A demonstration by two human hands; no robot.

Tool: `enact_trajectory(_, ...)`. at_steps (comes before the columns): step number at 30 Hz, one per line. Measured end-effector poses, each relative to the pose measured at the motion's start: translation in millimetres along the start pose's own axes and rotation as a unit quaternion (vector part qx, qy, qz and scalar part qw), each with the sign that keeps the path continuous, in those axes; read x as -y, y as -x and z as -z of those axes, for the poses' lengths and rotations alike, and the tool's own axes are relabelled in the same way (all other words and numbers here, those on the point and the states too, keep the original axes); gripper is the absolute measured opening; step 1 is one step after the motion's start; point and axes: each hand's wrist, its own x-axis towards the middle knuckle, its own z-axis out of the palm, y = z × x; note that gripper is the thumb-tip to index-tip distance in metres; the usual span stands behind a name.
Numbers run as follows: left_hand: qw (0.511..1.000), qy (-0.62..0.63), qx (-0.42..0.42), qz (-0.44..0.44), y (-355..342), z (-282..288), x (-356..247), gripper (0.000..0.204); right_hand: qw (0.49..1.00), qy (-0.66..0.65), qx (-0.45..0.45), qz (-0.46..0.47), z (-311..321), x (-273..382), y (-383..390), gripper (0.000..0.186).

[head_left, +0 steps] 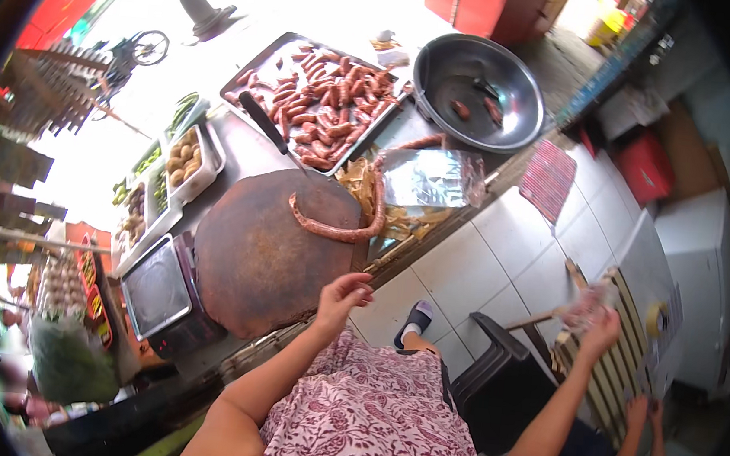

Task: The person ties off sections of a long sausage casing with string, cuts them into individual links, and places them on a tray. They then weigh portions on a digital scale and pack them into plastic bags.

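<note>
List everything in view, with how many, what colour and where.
Chopping block: one, brown, on the counter
Sausage length: one, reddish, partly on the block
Tray: one, silvery, beyond the block
Short sausages: many, reddish, in the tray
Knife: one, dark-handled, at the tray's near edge
Basin: one, grey, right of the tray
Plastic packet: one, clear, right of the block
Scale: one, dark, left of the block
Produce tubs: several, white, left of tray
Chair: one, black, lower right
Patterned mat: one, red-and-white, on the tiles
Slatted bench: one, pale, right
Another person: one, navy-clothed, lower right
Left hand: one, near the block
Right hand: one, holding clear plastic
</note>
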Motion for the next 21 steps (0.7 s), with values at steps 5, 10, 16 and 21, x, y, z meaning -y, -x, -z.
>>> enact_trajectory(5,0.936,-0.132,-0.313,-0.096,-6,54,-5,0.029,0.943,-0.201,-0.134,-0.23,32,-169,-103,0.018)
enact_trajectory(10,0.813,-0.39,-0.417,-0.114,16,76,-4,0.035,0.904,0.003,-0.139,-0.404,53,-247,-100,0.02)
enact_trajectory(16,0.769,-0.487,-0.41,-0.063,33,69,0,0.036,0.877,0.336,-0.137,-0.315,63,-176,-60,0.032)
enact_trajectory(21,0.729,-0.53,-0.422,-0.098,-13,91,-16,0.039,0.945,0.264,-0.108,-0.158,-12,-73,-55,0.021)
